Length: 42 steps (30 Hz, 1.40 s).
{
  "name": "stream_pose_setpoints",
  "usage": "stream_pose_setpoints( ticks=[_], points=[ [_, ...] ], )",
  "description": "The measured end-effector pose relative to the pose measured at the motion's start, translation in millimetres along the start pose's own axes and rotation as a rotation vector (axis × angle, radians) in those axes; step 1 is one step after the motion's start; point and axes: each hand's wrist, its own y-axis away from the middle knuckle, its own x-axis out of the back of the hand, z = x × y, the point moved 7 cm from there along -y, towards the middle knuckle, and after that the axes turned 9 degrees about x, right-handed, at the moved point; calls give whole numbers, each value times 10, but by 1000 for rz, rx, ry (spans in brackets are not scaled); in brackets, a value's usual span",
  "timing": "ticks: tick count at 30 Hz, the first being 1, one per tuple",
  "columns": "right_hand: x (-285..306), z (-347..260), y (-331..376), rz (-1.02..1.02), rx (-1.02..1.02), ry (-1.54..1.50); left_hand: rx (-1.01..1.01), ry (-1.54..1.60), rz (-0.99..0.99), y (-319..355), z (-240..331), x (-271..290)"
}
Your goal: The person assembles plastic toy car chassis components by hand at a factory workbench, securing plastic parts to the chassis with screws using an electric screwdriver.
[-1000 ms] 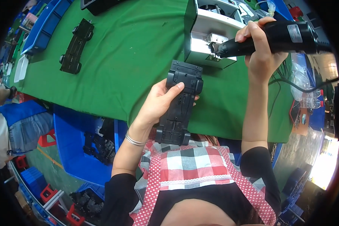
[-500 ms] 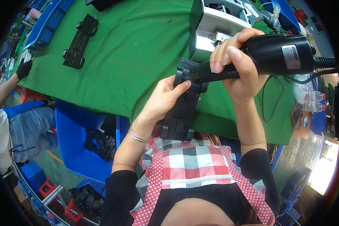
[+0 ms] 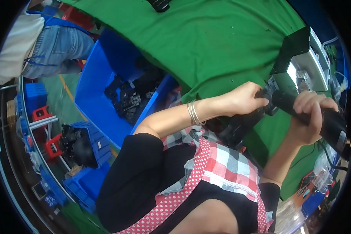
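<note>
Thumb and fingers of my left hand [image 3: 246, 98] pinch the far end of a black plastic car chassis [image 3: 240, 125]. Its long body slants down toward my apron, partly in shadow below the wrist. My right hand [image 3: 312, 115] wraps round a black corded power tool [image 3: 333, 128], thick at the back and narrower at the front. The tool's front end lies at the chassis's far end, beside my left fingertips; I cannot tell whether they touch.
A blue bin [image 3: 85, 86] to my left contains several black plastic parts [image 3: 124, 97]. Green cloth [image 3: 222, 43] covers the table, with a white-and-black metal device [image 3: 318, 68] at the right. Another person [image 3: 58, 46] stands far left. A loaded blue crate [image 3: 99, 146] sits lower left.
The view has swung to the left, so the hands, chassis and device appear further right and the blue bin shows more fully. Both hands keep their holds.
</note>
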Motion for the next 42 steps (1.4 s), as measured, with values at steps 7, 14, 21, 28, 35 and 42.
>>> stream_pose_setpoints(
  ticks=[7, 14, 21, 28, 35, 42],
  points=[
    [42, -272, -74, -96, -3, -237, 65, 433, -199, 372, -155, -223],
    [769, -624, -203, 219, 217, 100, 168, -179, -750, 825, -358, -223],
    [815, -341, -243, 314, 262, 444, 229, -136, -590, 689, -150, 24],
    [742, -291, -107, 322, 32, -35, 84, 245, -36, 154, 47, 339],
    [285, -230, 81, 231, 4, -104, 69, 272, -33, 61, 69, 226],
    [204, -221, 145, 113, 23, 102, 44, 258, -34, 26, 43, 192]
  ],
)
